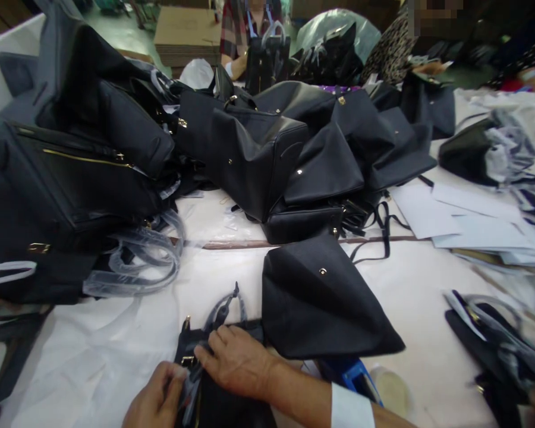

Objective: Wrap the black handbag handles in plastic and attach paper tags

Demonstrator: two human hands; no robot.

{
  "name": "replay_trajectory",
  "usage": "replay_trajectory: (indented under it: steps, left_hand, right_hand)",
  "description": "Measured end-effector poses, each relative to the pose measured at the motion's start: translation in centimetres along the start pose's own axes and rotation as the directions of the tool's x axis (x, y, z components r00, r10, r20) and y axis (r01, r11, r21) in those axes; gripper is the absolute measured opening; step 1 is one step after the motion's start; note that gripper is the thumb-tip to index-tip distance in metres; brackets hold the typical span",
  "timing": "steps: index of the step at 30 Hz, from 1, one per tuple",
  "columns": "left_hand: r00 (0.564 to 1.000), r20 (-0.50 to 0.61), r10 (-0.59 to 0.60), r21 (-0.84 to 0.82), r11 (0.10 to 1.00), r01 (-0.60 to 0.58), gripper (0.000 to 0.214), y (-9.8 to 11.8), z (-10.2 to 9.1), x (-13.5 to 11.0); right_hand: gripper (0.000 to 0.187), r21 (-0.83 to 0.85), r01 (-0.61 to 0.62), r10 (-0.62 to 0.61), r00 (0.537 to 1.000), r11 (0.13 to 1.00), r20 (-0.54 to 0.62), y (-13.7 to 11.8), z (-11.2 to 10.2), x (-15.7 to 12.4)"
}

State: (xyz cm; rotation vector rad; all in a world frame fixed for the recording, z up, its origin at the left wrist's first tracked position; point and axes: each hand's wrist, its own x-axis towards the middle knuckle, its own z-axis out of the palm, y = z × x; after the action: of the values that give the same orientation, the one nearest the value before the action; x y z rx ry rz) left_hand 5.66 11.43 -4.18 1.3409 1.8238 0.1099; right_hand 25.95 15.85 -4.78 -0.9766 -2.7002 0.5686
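Note:
A small black handbag (232, 405) with gold hardware lies in front of me at the bottom of the view. Its handle (223, 311) stands up at the top edge in clear plastic wrap. My left hand (158, 397) is closed at the bag's left side, pinching a plastic-wrapped strap (191, 386) near a gold buckle (188, 361). From the right, my right hand (238, 361) reaches across, its fingers bent over the upper part of the bag and gripping there. Just beyond it rests a floppy black pouch (321, 297) with a gold snap.
Black bags (258, 154) are heaped across the table's middle, with larger ones (84, 178) piled at left. White sheets (481, 226) lie at right. A blue object (361, 380) and a tape roll (390, 389) sit beside my right forearm. Another person (238, 41) holds a bag opposite.

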Motion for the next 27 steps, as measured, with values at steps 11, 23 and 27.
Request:
replay_trajectory:
  steps: [11, 23, 27]
  left_hand:
    - [1.0, -0.026, -0.013, 0.109, 0.994, 0.016, 0.021, 2.7, 0.1, 0.4]
    - [0.999, 0.032, 0.004, 0.385, 0.923, -0.016, 0.022, 4.0, 1.2, 0.9]
    - [0.999, 0.027, 0.028, 0.453, 0.891, -0.037, 0.022, 3.6, 0.8, 0.6]
  right_hand:
    - [0.024, 0.277, -0.175, 0.143, 0.981, 0.945, 0.133, 4.6, -0.2, 0.2]
    - [0.021, 0.325, -0.139, 0.09, 0.982, 0.935, 0.163, 5.4, 0.6, 1.0]
    - [0.021, 0.212, -0.032, -0.029, 0.959, 0.977, 0.281, 7.7, 0.6, 2.9]
